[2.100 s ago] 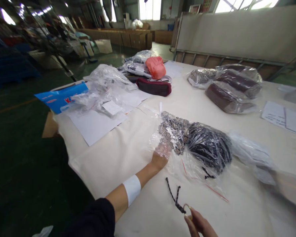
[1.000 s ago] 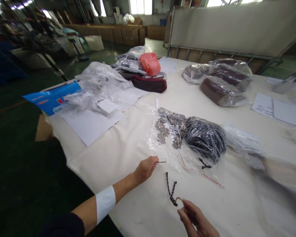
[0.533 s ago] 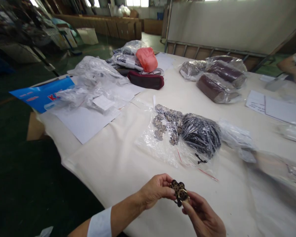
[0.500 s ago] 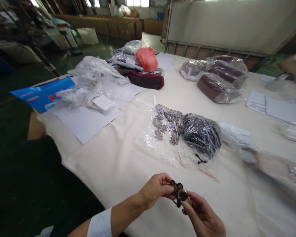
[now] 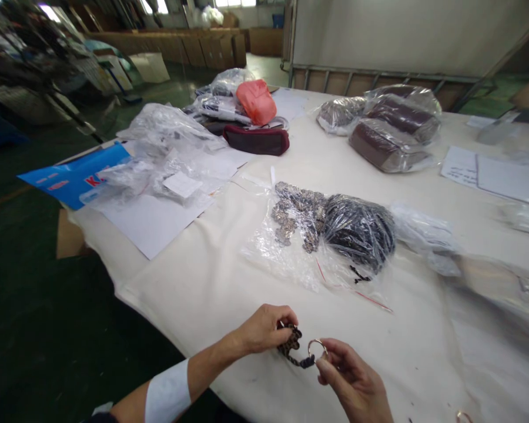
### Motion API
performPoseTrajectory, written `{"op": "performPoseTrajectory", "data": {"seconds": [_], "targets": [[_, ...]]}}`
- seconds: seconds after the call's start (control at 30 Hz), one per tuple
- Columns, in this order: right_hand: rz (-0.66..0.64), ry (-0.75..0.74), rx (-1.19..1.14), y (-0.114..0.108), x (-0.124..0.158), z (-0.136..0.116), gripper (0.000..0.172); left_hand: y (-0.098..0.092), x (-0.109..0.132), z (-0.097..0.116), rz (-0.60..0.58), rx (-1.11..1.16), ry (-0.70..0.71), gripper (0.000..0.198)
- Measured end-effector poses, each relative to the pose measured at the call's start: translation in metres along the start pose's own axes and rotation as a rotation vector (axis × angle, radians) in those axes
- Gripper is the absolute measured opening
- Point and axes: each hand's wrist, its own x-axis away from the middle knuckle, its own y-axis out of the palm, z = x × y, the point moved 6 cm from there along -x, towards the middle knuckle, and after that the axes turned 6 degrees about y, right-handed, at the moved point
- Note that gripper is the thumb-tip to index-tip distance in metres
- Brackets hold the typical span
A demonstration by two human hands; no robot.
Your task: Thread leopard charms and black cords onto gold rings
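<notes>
My left hand (image 5: 268, 329) pinches a flower-shaped, leopard-patterned charm (image 5: 293, 337) between thumb and fingers, above the cream-covered table. A dark cord (image 5: 306, 362) runs from the charm to a gold metal ring (image 5: 317, 348). With thumb and forefinger, my right hand (image 5: 350, 376) grips that ring on its right side. Beyond both hands lies a clear zip bag (image 5: 282, 258); several patterned flower pieces (image 5: 291, 211) and a bundle of black cords (image 5: 359, 232) are in or on it.
Another gold ring (image 5: 462, 416) lies at the bottom right edge. Wrapped brown bags (image 5: 390, 144), a dark red pouch (image 5: 255, 140) and an orange bag (image 5: 256, 101) sit farther back. Plastic wrap (image 5: 167, 129) and a blue sheet (image 5: 77, 173) cover the left side. Papers (image 5: 498, 176) lie right.
My hands have moved apart, the left going left with the charm. The cord now stretches between charm and ring, and the ring shows clearly. The view has shifted slightly.
</notes>
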Motion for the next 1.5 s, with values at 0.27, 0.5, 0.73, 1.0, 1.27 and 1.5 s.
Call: {"op": "performPoseTrajectory", "data": {"seconds": [0.27, 0.5, 0.73, 1.0, 1.27, 1.5], "targets": [[-0.143, 0.127, -0.137, 0.009, 0.0, 0.007, 0.032, 0.017, 0.008, -0.005, 0.029, 0.569, -0.262, 0.03], [-0.196, 0.085, -0.033, 0.004, -0.003, 0.008, 0.028, 0.023, 0.012, -0.005, 0.075, 0.738, -0.324, 0.024], [-0.266, 0.003, 0.162, 0.003, -0.004, 0.009, 0.024, 0.02, 0.011, 0.003, 0.026, 0.623, -0.295, 0.028], [-0.25, -0.172, 0.35, 0.004, -0.003, -0.002, 0.019, 0.014, 0.003, 0.033, -0.127, 0.093, -0.023, 0.025], [-0.185, -0.35, 0.452, 0.004, 0.003, -0.015, 0.016, 0.019, -0.003, 0.037, -0.268, 0.052, -0.034, 0.027], [0.055, -0.482, 0.391, -0.004, 0.018, -0.017, 0.016, 0.03, 0.0, 0.014, -0.319, 0.291, -0.2, 0.022]]}}
